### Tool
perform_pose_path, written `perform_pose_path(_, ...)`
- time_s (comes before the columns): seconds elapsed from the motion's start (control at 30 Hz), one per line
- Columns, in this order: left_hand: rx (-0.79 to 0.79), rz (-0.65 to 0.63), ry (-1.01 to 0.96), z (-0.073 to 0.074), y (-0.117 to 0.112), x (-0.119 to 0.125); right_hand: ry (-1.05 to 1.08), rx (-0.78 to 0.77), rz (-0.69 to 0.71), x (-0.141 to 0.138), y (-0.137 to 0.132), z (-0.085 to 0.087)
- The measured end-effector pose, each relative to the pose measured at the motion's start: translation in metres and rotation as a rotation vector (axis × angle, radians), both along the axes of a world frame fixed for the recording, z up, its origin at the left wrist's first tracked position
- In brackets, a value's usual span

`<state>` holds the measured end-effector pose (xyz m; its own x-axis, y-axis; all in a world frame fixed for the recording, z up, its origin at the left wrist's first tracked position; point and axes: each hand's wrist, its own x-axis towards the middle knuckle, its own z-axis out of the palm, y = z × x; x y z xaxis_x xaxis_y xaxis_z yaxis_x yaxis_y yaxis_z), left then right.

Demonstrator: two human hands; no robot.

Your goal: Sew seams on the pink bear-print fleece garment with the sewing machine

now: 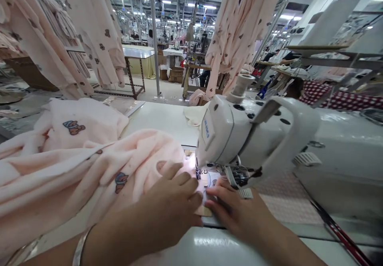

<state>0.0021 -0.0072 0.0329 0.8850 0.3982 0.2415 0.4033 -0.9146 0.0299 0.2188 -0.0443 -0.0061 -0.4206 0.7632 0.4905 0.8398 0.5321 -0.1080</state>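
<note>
A white sewing machine (254,134) stands on the table, its head over the needle area (202,174). Pale pink fleece fabric (74,166) with small bear prints is piled at the left and runs under the machine's foot. My left hand (172,202) lies flat on the fabric just left of the needle, fingers stretched out and pressing it down. My right hand (236,210) rests close beside it under the machine head, fingertips pinching the fabric edge near a small tan piece (205,211). A silver bangle (79,248) sits on my left wrist.
The white table (161,118) stretches away behind the fabric. Pink printed garments hang overhead at left (98,38) and centre right (239,30). Other workstations and a metal pole (154,38) fill the hall behind. A person in a red checked top (338,96) sits at the right.
</note>
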Motion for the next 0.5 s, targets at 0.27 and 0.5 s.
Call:
perform_pose_path(0.27, -0.357, 0.158, -0.275, -0.02, 0.016, -0.014, 0.023, 0.024, -0.091, -0.024, 0.008, -0.005)
perform_pose_path(0.5, -0.244, 0.089, -0.112, -0.017, 0.012, -0.01, 0.043, -0.053, -0.117, -0.026, 0.008, -0.007)
